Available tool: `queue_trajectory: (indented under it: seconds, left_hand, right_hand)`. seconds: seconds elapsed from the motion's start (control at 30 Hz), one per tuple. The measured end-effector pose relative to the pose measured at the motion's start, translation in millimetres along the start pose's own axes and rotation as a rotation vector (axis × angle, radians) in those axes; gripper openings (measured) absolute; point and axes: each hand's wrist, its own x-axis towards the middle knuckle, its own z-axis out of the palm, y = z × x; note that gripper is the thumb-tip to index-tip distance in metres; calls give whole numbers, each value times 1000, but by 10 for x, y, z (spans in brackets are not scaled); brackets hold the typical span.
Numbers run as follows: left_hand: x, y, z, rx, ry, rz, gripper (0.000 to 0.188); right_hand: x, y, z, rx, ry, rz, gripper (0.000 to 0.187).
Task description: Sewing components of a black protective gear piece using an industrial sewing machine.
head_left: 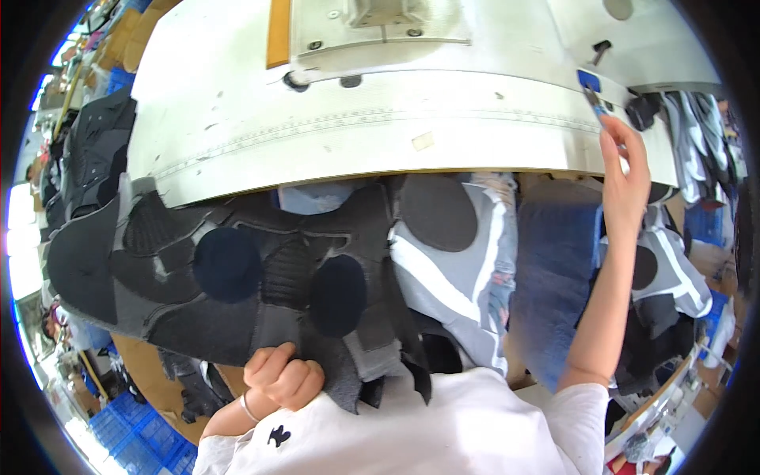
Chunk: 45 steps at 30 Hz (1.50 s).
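Note:
My left hand [285, 378] is closed at the lower edge of a large dark grey sewn garment piece [214, 332], which hangs below the table edge across my lap. That piece has ribbed sections and two dark navy round patches [227, 265]. Reaching up to the right end of the white table [380, 146], my right hand [625, 162] pinches a slim small tool [595, 103], bluish and metallic, at the tabletop. Its exact kind is too small to make out. Beside the tool's far end lies a blue patch [587, 79].
A sewing machine base [380, 24] stands at the table's far middle. Grey-and-white garment pieces [447, 269] and blue denim-like cloth [554, 277] hang at the near edge. More pieces [693, 142] hang at right. Dark pieces [99, 150] are stacked at left, above blue crates [142, 435].

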Motion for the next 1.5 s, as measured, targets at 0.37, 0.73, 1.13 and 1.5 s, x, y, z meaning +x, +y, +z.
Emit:
queue_trajectory:
  seconds: [0.37, 0.73, 1.13, 1.5]
  left_hand:
    - [-1, 63, 41, 40, 20, -93, 20]
    - [-10, 44, 8, 52, -9, -78, 18]
    - [-4, 53, 20, 40, 24, -68, 22]
    - [-6, 59, 31, 54, 20, -71, 20]
  right_hand:
    - [87, 421, 57, -450, 205, -173, 19]
    - [-969, -1031, 97, 631, -763, 80, 35]
    - [-816, -1202, 165, 691, -951, 122, 26]
    - [-806, -1188, -135, 798, -1104, 238, 34]
